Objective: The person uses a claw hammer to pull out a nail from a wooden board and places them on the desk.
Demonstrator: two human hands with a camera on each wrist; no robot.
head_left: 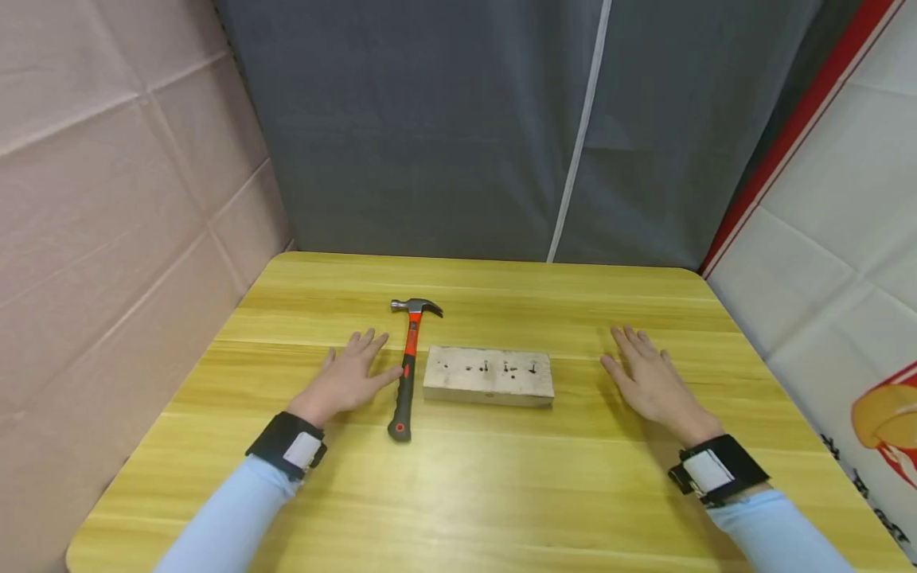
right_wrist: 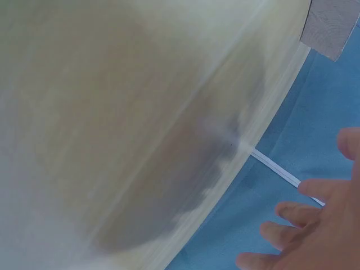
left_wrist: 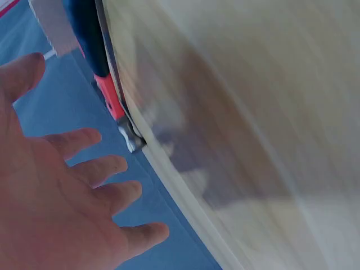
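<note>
- Hands first: left hand [head_left: 349, 380] is flat on the table [head_left: 458, 493], fingers spread and relaxed, holding nothing; thumb tip looks right up against the hammer [head_left: 406, 368] handle.
- Right hand [head_left: 652, 383] is also wide and flat, empty, well apart from the wood block [head_left: 489, 376].
- Hammer lies just left of the block, head pointing away, black grip end nearest the person.
- Block has a few nails [head_left: 485, 367] stuck in its top.
- Grey curtain [head_left: 466, 127] hangs behind the table.

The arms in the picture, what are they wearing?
Both arms wear light blue sleeves. The left hand and the right hand are bare. Each wrist has a black strap with a white patch on it: the left strap and the right strap.
</note>
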